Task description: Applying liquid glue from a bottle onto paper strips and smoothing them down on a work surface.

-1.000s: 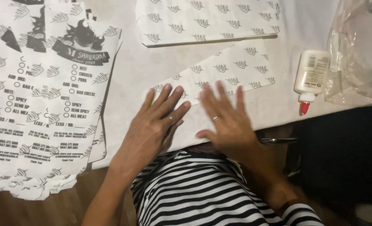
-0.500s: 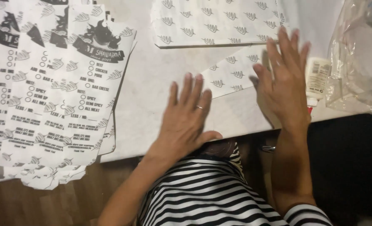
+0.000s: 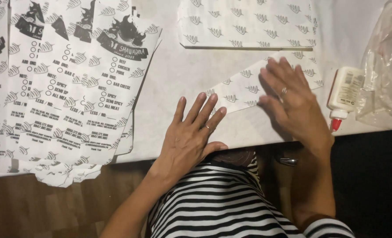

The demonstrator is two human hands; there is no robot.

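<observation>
A folded sheet of white patterned paper [image 3: 244, 88] lies on the white table [image 3: 191, 70] near its front edge. My left hand [image 3: 191, 132] rests flat, fingers spread, on the paper's lower left part. My right hand [image 3: 290, 99] presses flat on the paper's right part, a ring on one finger. Neither hand grips anything.
A row of overlapping printed paper bags [image 3: 68, 88] covers the left side and overhangs the table edge. A stack of patterned sheets [image 3: 249, 22] lies at the back. A white glue bottle with a red tip [image 3: 343, 94] lies at the right beside a clear plastic bag [image 3: 387, 66].
Both hands have slid apart along the paper. The right hand went out to the right and has come back a little; the left hand stayed near the lower left end.
</observation>
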